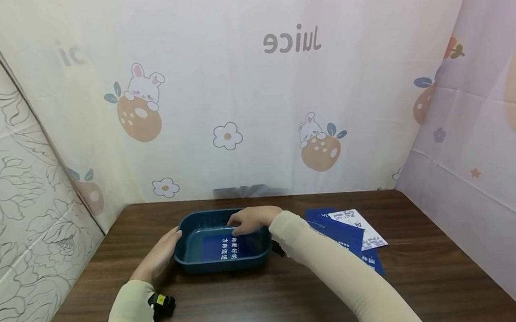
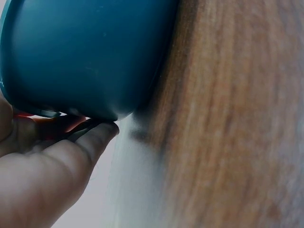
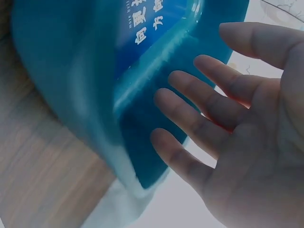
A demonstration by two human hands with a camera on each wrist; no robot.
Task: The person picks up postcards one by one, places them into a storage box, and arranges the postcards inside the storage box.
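Teal basin [image 1: 222, 266], just one, stands left of middle on a dark wood-grain table [image 1: 231, 305]. At its left side touches the left hand [image 1: 159, 253]; I cannot tell whether it grips. One blue card [image 1: 210, 247] lies inside. Over the basin's right part hangs the right hand [image 1: 254, 219], open and empty. Farther right, at least two blue sheets [image 1: 339, 232] and one white sheet [image 1: 368, 228] overlap. Pale printed walls [image 1: 235, 83] stand left, far and right.

Close, seemingly sideways wrist views
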